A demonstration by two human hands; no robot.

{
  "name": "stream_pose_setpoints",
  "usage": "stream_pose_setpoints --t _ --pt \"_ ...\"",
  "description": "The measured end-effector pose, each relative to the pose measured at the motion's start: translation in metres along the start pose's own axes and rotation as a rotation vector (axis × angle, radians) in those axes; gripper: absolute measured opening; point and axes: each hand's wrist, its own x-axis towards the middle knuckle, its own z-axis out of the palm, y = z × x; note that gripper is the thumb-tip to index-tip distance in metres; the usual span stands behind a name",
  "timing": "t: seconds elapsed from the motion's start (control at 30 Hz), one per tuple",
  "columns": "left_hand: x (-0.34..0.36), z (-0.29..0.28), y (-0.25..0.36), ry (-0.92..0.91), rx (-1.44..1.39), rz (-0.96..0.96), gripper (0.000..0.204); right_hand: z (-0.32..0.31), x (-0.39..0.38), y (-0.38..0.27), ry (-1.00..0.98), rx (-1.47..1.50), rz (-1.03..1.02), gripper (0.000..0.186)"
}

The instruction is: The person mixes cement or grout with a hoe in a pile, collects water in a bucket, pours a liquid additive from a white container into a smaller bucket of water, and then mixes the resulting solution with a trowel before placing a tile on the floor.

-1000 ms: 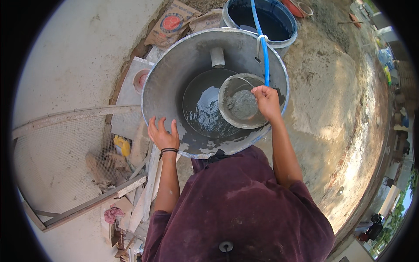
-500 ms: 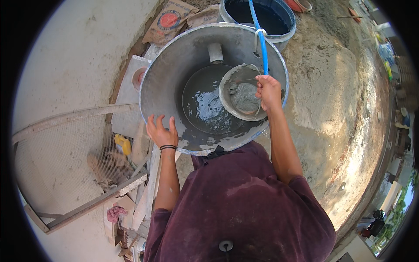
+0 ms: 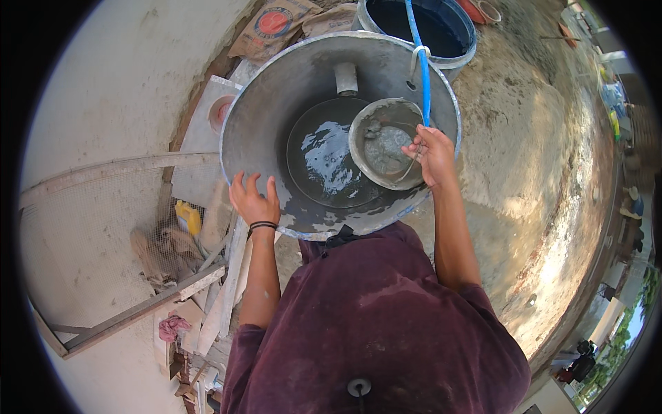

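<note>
One maroon shirt (image 3: 386, 310), short-sleeved, worn, marked with paler stains; thin dark wristbands (image 3: 263, 224), left side; hands (image 3: 256, 202) bare.

At centre right, we see the right hand (image 3: 436, 157) grasping the wire handle (image 3: 414, 164) of a small grey bucket (image 3: 394, 113) of wet grey mix (image 3: 386, 146), within a wide grey tub (image 3: 258, 124). Left of centre, the left hand (image 3: 254, 202) spreads its fingers at the tub's rim. We find dark liquid (image 3: 327, 162) glinting at frame centre, a blue hose (image 3: 423, 83) dropping from the top edge, paper sacks (image 3: 272, 29) at upper left and a framed mesh screen (image 3: 114, 168) at far left.
</note>
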Motion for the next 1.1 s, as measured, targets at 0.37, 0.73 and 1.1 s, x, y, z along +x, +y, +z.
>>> stream_pose_setpoints --t 0.37,0.73,1.1 --pt "0.002 0.002 0.000 -0.017 -0.041 -0.031 0.032 -0.050 -0.014 0.005 -0.089 -0.084 -0.061 0.019" --pt "0.004 -0.002 0.002 -0.031 -0.010 -0.021 0.031 -0.057 -0.012 0.017 -0.109 -0.006 -0.129 0.017" --pt "0.004 0.000 0.004 -0.025 -0.001 -0.010 0.030 -0.056 -0.013 0.017 -0.106 -0.011 -0.151 0.018"
